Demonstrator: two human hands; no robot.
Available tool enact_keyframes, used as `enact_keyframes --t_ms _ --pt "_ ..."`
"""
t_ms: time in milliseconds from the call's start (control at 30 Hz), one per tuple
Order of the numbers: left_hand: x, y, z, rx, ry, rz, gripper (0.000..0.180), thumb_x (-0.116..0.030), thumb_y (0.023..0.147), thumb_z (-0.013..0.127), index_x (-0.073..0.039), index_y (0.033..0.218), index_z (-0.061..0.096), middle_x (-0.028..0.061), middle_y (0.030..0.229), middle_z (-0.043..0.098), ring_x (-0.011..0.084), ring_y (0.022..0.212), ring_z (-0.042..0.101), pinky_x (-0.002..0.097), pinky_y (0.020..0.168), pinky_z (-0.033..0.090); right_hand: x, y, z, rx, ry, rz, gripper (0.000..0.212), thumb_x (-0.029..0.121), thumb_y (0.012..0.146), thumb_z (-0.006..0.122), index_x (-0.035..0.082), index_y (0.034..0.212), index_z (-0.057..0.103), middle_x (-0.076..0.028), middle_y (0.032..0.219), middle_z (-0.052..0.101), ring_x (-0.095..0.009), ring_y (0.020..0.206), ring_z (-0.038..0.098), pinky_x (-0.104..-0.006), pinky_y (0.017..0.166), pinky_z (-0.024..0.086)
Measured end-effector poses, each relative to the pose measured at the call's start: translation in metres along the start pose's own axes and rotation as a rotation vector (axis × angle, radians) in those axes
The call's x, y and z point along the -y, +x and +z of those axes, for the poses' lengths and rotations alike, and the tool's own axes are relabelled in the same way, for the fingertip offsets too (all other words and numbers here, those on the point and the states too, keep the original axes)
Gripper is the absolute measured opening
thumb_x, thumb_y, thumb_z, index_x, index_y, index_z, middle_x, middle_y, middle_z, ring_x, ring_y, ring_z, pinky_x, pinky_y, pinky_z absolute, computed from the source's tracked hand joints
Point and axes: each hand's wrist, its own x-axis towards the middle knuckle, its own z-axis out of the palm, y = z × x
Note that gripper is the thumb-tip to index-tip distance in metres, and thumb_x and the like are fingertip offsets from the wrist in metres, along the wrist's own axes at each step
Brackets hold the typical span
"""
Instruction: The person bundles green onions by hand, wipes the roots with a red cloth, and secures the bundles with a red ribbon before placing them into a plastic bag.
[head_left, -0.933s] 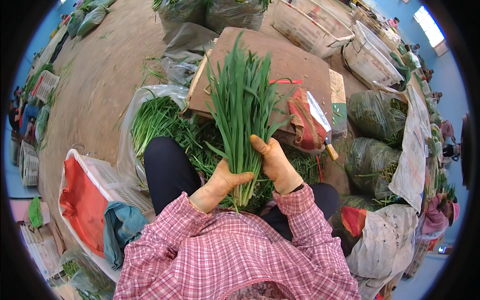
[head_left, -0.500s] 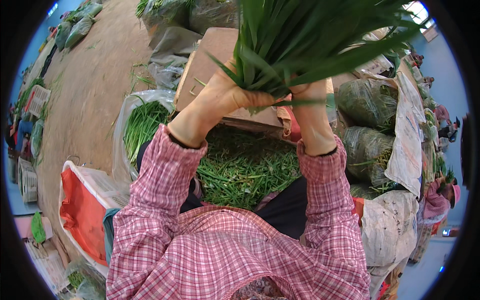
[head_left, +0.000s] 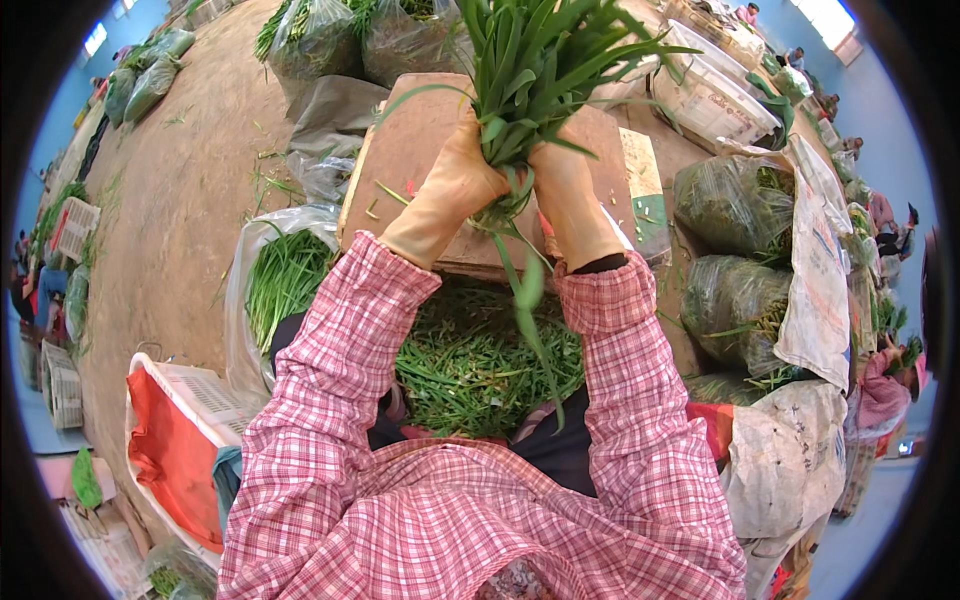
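Note:
A bunch of flat-leaved garlic chives (head_left: 530, 80) is gripped between my two hands above a low brown board, its leaves fanning up and away from me. My left hand (head_left: 462, 172) is closed round the lower left side of the bunch. Against its right side my right hand (head_left: 563, 185) is closed too, its fingertips partly hidden by leaves. A few loose blades (head_left: 530, 300) dangle below the hands toward my lap. Chopped bits and a small red scrap lie on the board (head_left: 415, 110).
Trimmed green scraps (head_left: 480, 370) cover the floor between my legs. At left stand an open plastic bag of chives (head_left: 285, 275) and a white crate with red lining (head_left: 165, 430). Full bags (head_left: 735, 205) line the right side, with a white tub (head_left: 715, 95) beyond. Other people sit farther off.
The bunch has come upright and away from the right, its leaves now less spread and blurred. My hands have moved slightly, and loose blades now hang below them.

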Motion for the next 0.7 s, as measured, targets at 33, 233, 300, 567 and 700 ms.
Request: enact_keyframes --t_ms 33,233,300,567,700 --pt "0.003 0.000 -0.003 -0.034 0.104 0.026 0.045 -0.005 0.075 0.074 -0.002 0.117 0.057 0.0041 0.103 0.068 0.0121 0.091 0.063 0.0273 0.081 0.054 -0.005 -0.002 0.000 0.014 0.067 -0.080 0.033 0.018 0.091 0.061 0.002 0.119 0.062 -0.010 0.100 0.070 -0.016 0.090 0.064 -0.0289 0.079 0.049" --pt "0.001 0.014 -0.024 -0.281 0.164 0.000 0.032 -0.007 0.076 0.079 0.001 0.102 0.064 0.0063 0.095 0.071 0.0128 0.081 0.065 0.0279 0.072 0.054 -0.012 -0.015 -0.046 0.000 0.065 -0.045 0.051 0.028 0.089 0.066 0.002 0.131 0.054 -0.018 0.119 0.064 -0.024 0.108 0.061 -0.0341 0.092 0.047" --pt "-0.007 0.012 -0.038 -0.314 0.070 -0.095 0.032 -0.008 0.078 0.080 0.001 0.105 0.066 0.0023 0.095 0.069 0.0122 0.081 0.063 0.0272 0.072 0.053 -0.034 -0.038 -0.069 -0.085 -0.480 -0.215 0.059 0.034 0.085 0.070 0.000 0.131 0.053 -0.023 0.127 0.058 -0.031 0.114 0.059 -0.0388 0.096 0.047" --pt "-0.015 0.004 -0.039 -0.302 0.178 -0.060 0.034 -0.005 0.079 0.078 0.001 0.109 0.064 0.0024 0.097 0.068 0.0126 0.085 0.063 0.0272 0.076 0.052 -0.030 -0.067 -0.001 0.278 -0.285 0.059 0.094 0.024 0.069 0.085 0.000 0.143 0.032 -0.022 0.139 0.044 -0.033 0.129 0.041 -0.0406 0.107 0.036" --pt "-0.030 0.005 -0.025 -0.122 0.014 -0.112 0.043 -0.003 0.082 0.073 0.000 0.122 0.058 0.0066 0.112 0.065 0.0161 0.100 0.061 0.0314 0.090 0.049 -0.011 -0.027 0.018 0.203 0.443 0.065 0.070 0.010 0.065 0.086 0.000 0.126 0.053 -0.011 0.113 0.066 -0.019 0.104 0.061 -0.0327 0.089 0.051"
